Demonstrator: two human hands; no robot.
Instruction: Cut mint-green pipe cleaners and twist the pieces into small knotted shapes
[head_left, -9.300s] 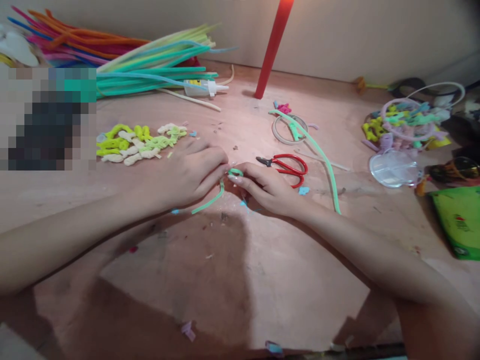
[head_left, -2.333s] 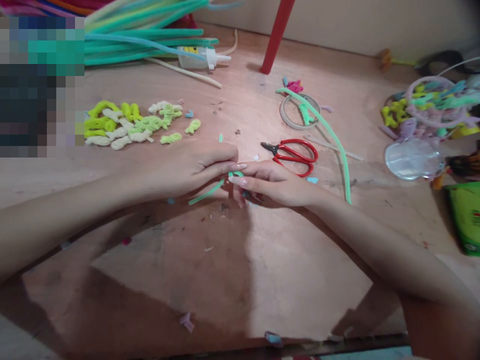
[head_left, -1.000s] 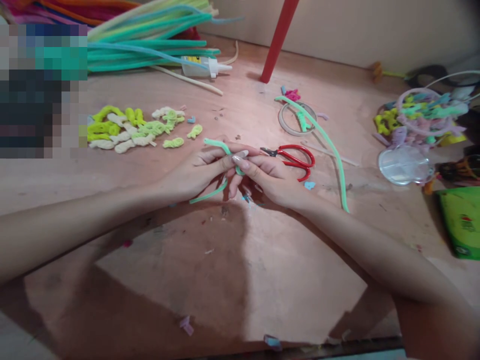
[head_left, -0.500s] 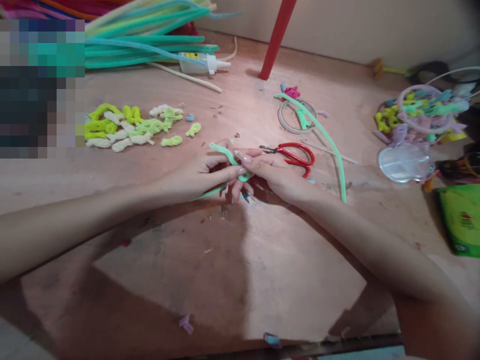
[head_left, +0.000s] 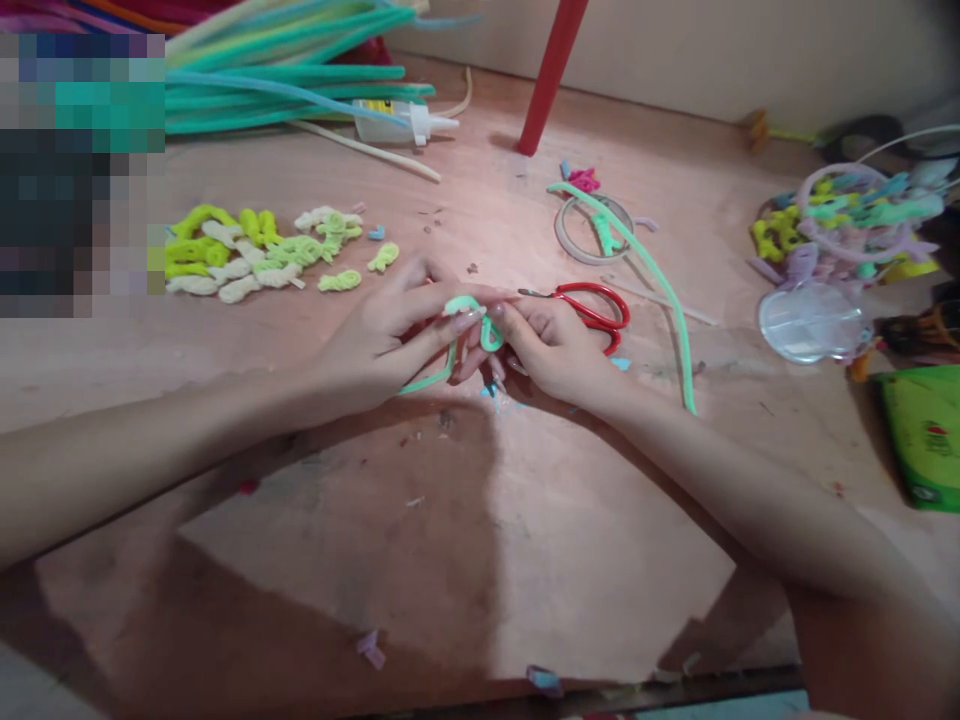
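My left hand [head_left: 379, 335] and my right hand [head_left: 551, 350] meet at the middle of the wooden table [head_left: 465, 540]. Both pinch a mint-green pipe cleaner [head_left: 471, 318], bent into a loop between the fingertips; its loose tail runs down and left under my left hand. A row of small knotted pieces [head_left: 259, 255] in yellow, cream and pale green lies to the left of my left hand. Red scissors [head_left: 589, 305] lie just beyond my right hand.
A bundle of long pipe cleaners [head_left: 285, 70] and a glue bottle [head_left: 397, 120] lie at the back left. A red pole [head_left: 551, 75] stands behind. A long green pipe cleaner [head_left: 660, 290], a tape ring [head_left: 592, 230], a clear lid [head_left: 814, 320], coloured pieces [head_left: 847, 220] and a green packet [head_left: 926, 435] lie to the right.
The free end of the green pipe cleaner, which stuck out up and left half a second ago, is now curled over into a loop between both hands' fingertips. The hands stayed in place.
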